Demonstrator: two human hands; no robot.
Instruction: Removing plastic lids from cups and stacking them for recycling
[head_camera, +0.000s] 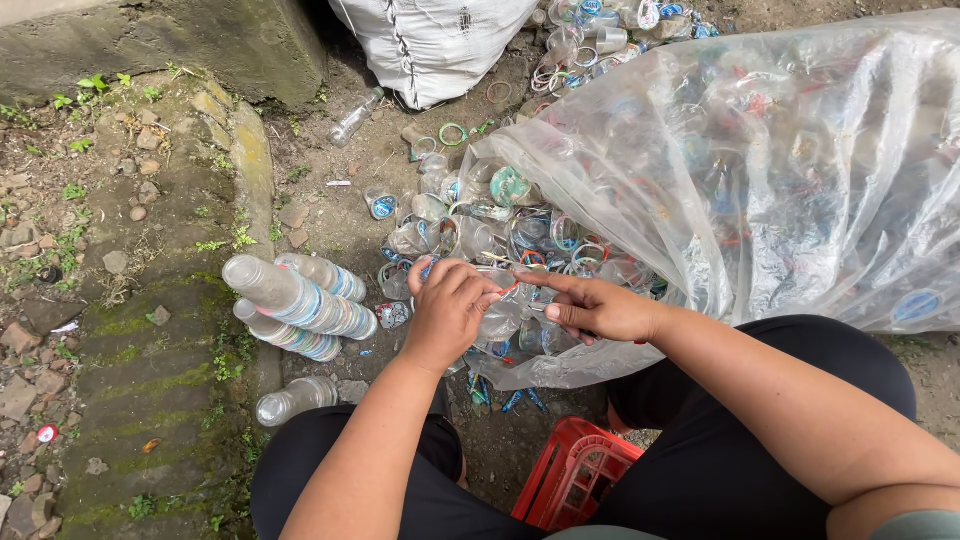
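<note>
Left of the big clear bag (800, 170): nested cup stacks (300, 300) done, by our judgement. Our left hand (448, 310) grips a cup (500, 320) at the bag's mouth; right hand (598, 308) pinches its rim. Bag looks full, so most is left.

A crushed clear plastic cup (500, 318) sits upright between both hands, at the plastic sack's mouth.

The clear plastic sack (800, 160) runs off the right edge, its contents a blur through the film. The white woven sack (430, 40) is cut off at the top. The left hand (450, 305) covers the cup it grips. The red crate (575, 475) is half hidden between the legs.
</note>
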